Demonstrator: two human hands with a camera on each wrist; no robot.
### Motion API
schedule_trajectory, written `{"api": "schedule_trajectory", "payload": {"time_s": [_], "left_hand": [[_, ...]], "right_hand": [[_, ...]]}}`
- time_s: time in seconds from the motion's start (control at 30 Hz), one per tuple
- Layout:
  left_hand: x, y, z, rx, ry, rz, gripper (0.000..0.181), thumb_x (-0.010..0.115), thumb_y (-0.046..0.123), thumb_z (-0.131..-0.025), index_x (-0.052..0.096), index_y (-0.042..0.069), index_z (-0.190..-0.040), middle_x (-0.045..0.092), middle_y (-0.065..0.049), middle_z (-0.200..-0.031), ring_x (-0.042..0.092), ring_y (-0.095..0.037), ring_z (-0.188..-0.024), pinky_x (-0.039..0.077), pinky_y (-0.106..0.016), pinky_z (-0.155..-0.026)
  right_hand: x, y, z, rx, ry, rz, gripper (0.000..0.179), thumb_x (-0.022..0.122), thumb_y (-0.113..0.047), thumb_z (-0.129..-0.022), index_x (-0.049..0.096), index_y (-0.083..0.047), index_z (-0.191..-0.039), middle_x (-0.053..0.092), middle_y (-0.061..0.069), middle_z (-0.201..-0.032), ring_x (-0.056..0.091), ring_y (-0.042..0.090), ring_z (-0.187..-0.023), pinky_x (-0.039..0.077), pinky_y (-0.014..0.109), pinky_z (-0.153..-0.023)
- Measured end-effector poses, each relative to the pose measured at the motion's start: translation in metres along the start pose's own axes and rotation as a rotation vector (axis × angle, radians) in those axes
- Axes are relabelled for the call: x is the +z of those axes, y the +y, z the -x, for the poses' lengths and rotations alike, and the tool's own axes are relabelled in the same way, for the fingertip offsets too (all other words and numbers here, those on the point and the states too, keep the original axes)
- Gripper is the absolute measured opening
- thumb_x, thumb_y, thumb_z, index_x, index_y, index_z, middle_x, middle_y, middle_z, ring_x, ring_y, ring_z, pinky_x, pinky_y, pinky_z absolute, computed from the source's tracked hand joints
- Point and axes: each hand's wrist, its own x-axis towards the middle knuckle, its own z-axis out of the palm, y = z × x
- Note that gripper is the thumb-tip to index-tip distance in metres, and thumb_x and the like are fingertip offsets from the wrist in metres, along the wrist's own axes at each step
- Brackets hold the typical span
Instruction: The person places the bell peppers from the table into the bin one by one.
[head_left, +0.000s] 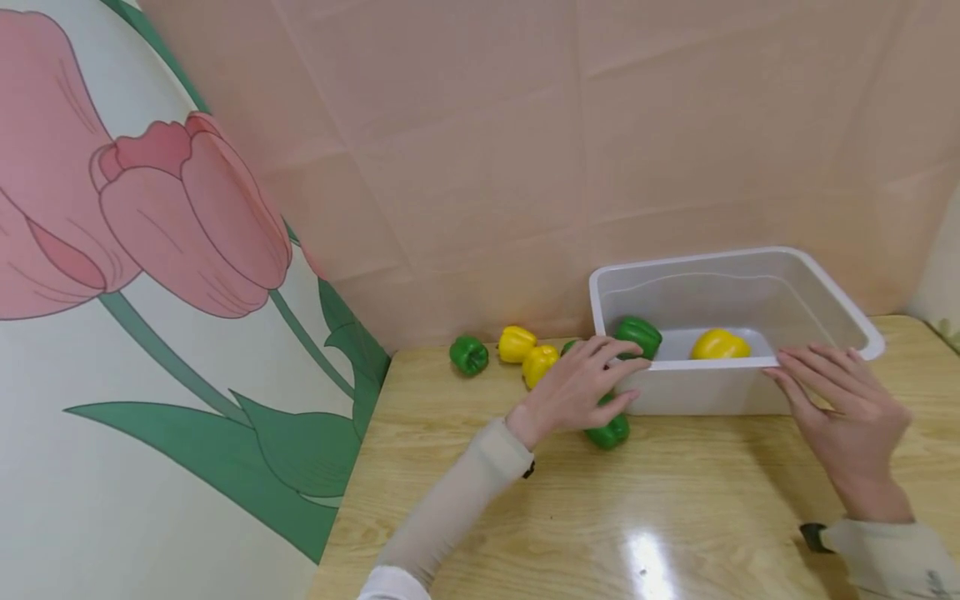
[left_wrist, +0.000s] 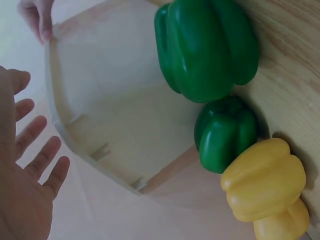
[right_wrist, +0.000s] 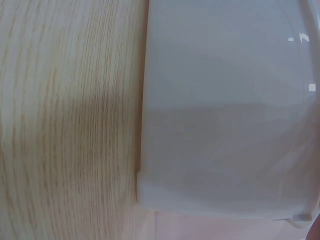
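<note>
A white plastic bin [head_left: 705, 392] stands on the table, holding a green bell pepper [head_left: 637, 336] and a yellow bell pepper [head_left: 720, 344]. My right hand [head_left: 851, 412] pinches its front rim near the right corner, thumb outside. At the left front corner is my left hand [head_left: 577, 387]; the left wrist view shows its fingers spread just off the rim. Below that hand, another green pepper [head_left: 609, 433] lies outside the bin, partly covered by it. The right wrist view is mostly filled by the bin's wall [right_wrist: 225, 100].
Left of the bin lie two yellow peppers [head_left: 516, 343], a green pepper [head_left: 469, 356] and a smaller green one [left_wrist: 227, 132] close to the bin. A pinkish cloth [head_left: 480, 167] hangs behind the wooden table [head_left: 450, 483]. A tulip-painted wall [head_left: 187, 350] borders the left.
</note>
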Motion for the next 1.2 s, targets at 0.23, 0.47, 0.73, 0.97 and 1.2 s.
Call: {"api": "schedule_trajectory", "payload": {"time_s": [0.23,0.47,0.73,0.97,1.2], "left_hand": [[0.005,0.002,0.006,-0.003,0.000,0.000,0.044,0.059,0.039,-0.108,0.063,0.019,-0.147,0.060,-0.001,-0.151,0.055,-0.021,-0.136,0.046,-0.032,-0.110],[0.006,0.004,0.011,-0.005,0.002,0.002,0.043,0.060,0.038,-0.107,0.063,0.019,-0.146,0.060,-0.001,-0.150,0.056,-0.021,-0.135,0.047,-0.033,-0.109],[0.007,0.005,0.016,0.005,0.002,-0.031,0.043,0.062,0.039,-0.107,0.064,0.019,-0.146,0.061,0.000,-0.149,0.055,-0.018,-0.134,0.041,-0.030,-0.117],[0.007,0.006,0.021,0.000,-0.005,-0.024,0.044,0.062,0.039,-0.107,0.064,0.019,-0.146,0.061,0.000,-0.148,0.054,-0.018,-0.136,0.038,-0.029,-0.120],[0.007,0.007,0.024,0.006,0.003,-0.024,0.044,0.062,0.039,-0.107,0.063,0.018,-0.146,0.060,-0.002,-0.148,0.054,-0.019,-0.135,0.039,-0.029,-0.120]], "right_hand": [[0.000,0.001,0.001,0.000,-0.001,0.001,0.031,0.090,-0.036,-0.087,0.087,-0.006,-0.095,0.081,0.015,-0.104,0.076,0.018,-0.117,0.049,0.032,-0.115],[0.000,-0.001,0.000,-0.003,0.005,0.001,0.031,0.091,-0.036,-0.087,0.087,-0.006,-0.095,0.081,0.015,-0.104,0.076,0.017,-0.117,0.049,0.031,-0.115],[0.001,0.002,0.000,-0.010,0.005,0.006,0.031,0.090,-0.035,-0.087,0.086,-0.005,-0.096,0.081,0.014,-0.106,0.076,0.021,-0.117,0.050,0.033,-0.114],[0.000,0.003,0.000,-0.009,-0.011,0.030,0.031,0.090,-0.034,-0.088,0.086,-0.006,-0.098,0.081,0.011,-0.109,0.076,0.024,-0.116,0.050,0.031,-0.114],[0.001,0.002,0.000,-0.007,-0.007,0.016,0.030,0.090,-0.034,-0.088,0.086,-0.005,-0.097,0.081,0.013,-0.107,0.076,0.022,-0.117,0.050,0.031,-0.114]]}}
